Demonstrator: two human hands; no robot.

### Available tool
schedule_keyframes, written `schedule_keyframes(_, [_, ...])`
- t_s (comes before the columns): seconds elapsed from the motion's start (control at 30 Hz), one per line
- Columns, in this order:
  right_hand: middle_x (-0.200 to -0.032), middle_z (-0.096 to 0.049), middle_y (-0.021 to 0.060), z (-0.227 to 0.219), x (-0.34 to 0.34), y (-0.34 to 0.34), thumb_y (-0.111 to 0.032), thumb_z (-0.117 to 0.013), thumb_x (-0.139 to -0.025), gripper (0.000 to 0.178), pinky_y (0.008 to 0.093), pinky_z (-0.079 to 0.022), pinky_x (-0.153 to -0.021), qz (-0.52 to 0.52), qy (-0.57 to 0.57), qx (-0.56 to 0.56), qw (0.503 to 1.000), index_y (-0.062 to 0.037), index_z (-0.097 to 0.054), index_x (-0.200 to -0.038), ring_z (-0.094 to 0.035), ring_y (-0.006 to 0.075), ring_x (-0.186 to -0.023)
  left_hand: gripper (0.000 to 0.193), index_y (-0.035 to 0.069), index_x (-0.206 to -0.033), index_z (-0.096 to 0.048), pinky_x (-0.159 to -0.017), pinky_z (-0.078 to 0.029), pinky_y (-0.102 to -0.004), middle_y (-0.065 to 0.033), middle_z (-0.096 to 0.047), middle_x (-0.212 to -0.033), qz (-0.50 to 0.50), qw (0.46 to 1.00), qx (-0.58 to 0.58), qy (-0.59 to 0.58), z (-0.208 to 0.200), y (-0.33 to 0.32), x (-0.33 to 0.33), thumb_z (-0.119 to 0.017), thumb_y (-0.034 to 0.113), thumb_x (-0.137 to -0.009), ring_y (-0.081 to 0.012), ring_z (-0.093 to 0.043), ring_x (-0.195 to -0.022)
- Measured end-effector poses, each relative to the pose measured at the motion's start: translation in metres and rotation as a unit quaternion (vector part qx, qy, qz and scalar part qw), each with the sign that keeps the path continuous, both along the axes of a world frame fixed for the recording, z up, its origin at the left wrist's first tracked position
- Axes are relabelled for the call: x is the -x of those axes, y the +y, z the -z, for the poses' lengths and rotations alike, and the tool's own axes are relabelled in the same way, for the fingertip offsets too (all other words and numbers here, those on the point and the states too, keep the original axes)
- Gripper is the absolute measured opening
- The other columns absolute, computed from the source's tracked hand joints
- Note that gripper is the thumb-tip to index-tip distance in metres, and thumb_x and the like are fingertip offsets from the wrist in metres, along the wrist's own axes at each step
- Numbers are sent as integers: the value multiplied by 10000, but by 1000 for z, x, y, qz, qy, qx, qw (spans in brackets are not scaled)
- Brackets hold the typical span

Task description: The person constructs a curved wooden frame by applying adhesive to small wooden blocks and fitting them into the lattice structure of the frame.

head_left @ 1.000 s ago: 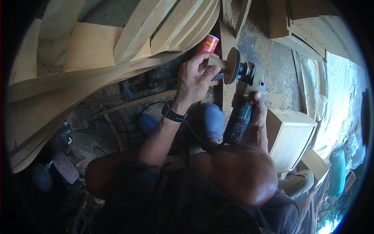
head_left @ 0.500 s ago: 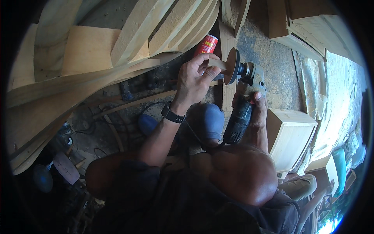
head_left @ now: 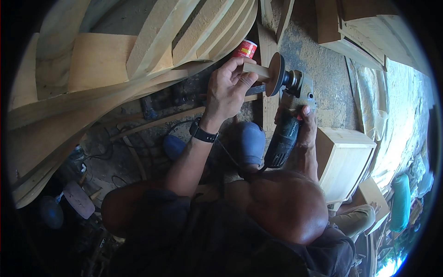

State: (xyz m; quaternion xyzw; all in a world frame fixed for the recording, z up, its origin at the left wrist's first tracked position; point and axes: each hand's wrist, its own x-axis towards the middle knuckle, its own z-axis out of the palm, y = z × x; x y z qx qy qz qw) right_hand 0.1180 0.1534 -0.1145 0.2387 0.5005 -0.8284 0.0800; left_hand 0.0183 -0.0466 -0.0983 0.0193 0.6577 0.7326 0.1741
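Pinched between the thumb and fingers of my left hand (head_left: 228,87) is a small wooden block (head_left: 256,71). The block's right end meets the face of a round sanding disc (head_left: 276,74), which stands nearly edge-on to me. This disc is mounted on an angle grinder (head_left: 288,124) with a metal head and a dark body. My right hand (head_left: 306,127) is wrapped round the grinder's body, partly hidden behind it. A black watch (head_left: 203,132) sits on my left wrist. Just beyond my left fingers stands a red can (head_left: 245,48) with a white top.
Large curved wooden pieces (head_left: 115,87) fill the far left. A pale wooden box (head_left: 346,157) stands right of my right forearm, and more wooden furniture (head_left: 355,34) is at the far right. Cords and wood strips (head_left: 157,123) lie on the floor. Another person's leg (head_left: 355,219) shows at lower right.
My left hand and the block have shifted slightly left, and the disc and grinder have moved a little too. At lower right, the other person's visible limbs and a pale wooden box have moved.
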Motion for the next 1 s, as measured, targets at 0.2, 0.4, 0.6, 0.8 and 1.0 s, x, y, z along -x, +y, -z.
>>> schedule_keyframes(0.2, [-852,-659,159,4,0,6,-617,-675,-805,760,325,-563,-585,-17,-6,5,1000,40,-559,-1169,-669,225,-668,350,-41,-1201,-570,-908,-476,-270,-93,-655,-1080,4,1000,-24,7,2,4,-1,-668,180,-949,-117,-603,-989])
schedule_keyframes(0.4, [-856,-631,153,5,-1,8,-474,-668,-857,646,343,-571,-592,-9,6,63,998,-3,-438,-1234,-665,232,-670,361,-43,-1178,-583,-922,-477,-277,-106,-665,-1071,19,1000,-16,-6,-3,2,-3,-687,204,-937,-129,-613,-1011])
schedule_keyframes(0.6, [-857,-629,152,5,-1,9,-467,-670,-859,643,341,-573,-586,-17,13,51,998,-10,-429,-1243,-665,232,-669,356,-43,-1177,-584,-920,-480,-279,-108,-668,-1066,18,1000,1,1,-3,2,-3,-687,198,-936,-132,-618,-1004])
schedule_keyframes(0.8, [-841,-655,155,0,1,6,-610,-660,-818,748,318,-560,-572,-25,-5,-2,1000,45,-553,-1164,-667,219,-661,338,-42,-1181,-582,-921,-481,-281,-108,-666,-1070,20,1000,5,2,2,0,-4,-676,174,-940,-134,-617,-1006])
schedule_keyframes(1.0, [-872,-622,157,5,-1,7,-436,-678,-862,664,348,-575,-587,-12,10,56,998,-32,-369,-1288,-662,237,-664,324,-44,-1186,-580,-917,-484,-279,-110,-664,-1073,22,1000,9,-1,4,-2,-4,-667,151,-942,-132,-613,-1010])
